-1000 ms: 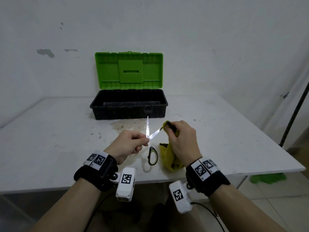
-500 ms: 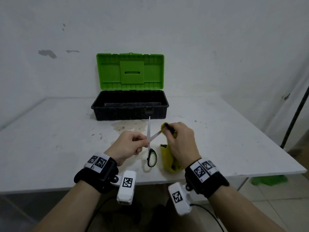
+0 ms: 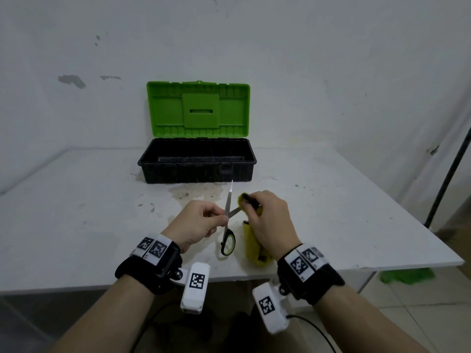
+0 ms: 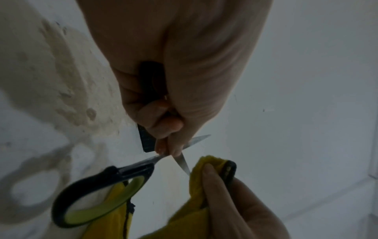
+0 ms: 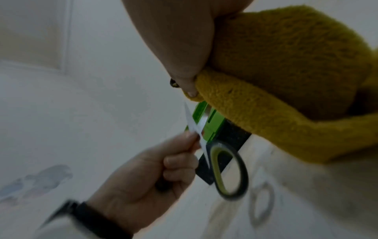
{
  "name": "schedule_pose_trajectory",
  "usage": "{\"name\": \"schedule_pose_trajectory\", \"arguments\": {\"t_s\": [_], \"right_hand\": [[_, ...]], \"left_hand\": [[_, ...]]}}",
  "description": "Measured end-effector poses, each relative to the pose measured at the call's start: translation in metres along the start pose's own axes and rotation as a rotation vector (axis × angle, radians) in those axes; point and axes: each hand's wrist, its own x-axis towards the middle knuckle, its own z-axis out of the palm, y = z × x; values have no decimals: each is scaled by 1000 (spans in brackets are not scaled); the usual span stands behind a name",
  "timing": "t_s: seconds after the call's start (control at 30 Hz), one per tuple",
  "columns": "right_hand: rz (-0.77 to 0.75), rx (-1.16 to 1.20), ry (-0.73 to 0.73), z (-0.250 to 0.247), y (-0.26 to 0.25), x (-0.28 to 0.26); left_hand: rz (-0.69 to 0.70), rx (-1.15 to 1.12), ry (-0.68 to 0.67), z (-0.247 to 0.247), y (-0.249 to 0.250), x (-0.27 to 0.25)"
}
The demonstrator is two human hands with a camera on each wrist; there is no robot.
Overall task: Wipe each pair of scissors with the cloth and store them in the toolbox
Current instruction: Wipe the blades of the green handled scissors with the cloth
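A pair of scissors with black-and-green handles hangs with its blades spread above the white table, in front of the toolbox. My left hand pinches it at the pivot, with one black handle inside the curled fingers. The other handle loop hangs free. My right hand grips a yellow cloth and pinches it round the right-pointing blade, hiding its tip. The toolbox stands open, with a black base and a raised green lid; its inside is dark.
The table carries a brownish stain just in front of the toolbox. Its front edge runs close under my wrists. A black pole stands at the right, and a green rag lies on the floor beyond the table's right corner.
My right hand has slid the cloth along the blade towards the pivot, so less bare blade shows. The left hand has kept its hold on the scissors in about the same place.
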Motion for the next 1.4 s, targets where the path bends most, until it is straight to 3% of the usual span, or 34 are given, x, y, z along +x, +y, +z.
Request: {"name": "schedule_pose_trajectory", "arguments": {"t_s": [0.07, 0.33, 0.43, 0.6, 0.73, 0.87, 1.03, 1.13, 1.23, 1.4], "right_hand": [[-39, -22, -30, 9, -1, -6], [161, 128, 46, -11, 19, 12], [216, 298, -24, -13, 12, 6], [266, 285, -112, -6, 8, -7], [110, 166, 52, -1, 10, -14], [4, 53, 116, 4, 11, -16], [8, 154, 51, -3, 2, -16], [-85, 40, 95, -1, 3, -16], [-69, -69, 122, 3, 9, -14], [-75, -138, 51, 6, 10, -20]], "left_hand": [[15, -3, -13, 2, 1, 0], [-44, -61, 1, -2, -1, -1], [-87, -110, 26, 0, 0, 1], [-125, -165, -8, 4, 0, 0], [-158, -214, -27, 7, 2, -3], [-175, -232, -27, 8, 5, -3], [-159, -178, -20, 7, 5, -4], [-144, -135, -42, 10, 7, -6], [-142, -115, -33, 12, 7, -6], [-152, -105, -29, 10, 6, -7]]}}
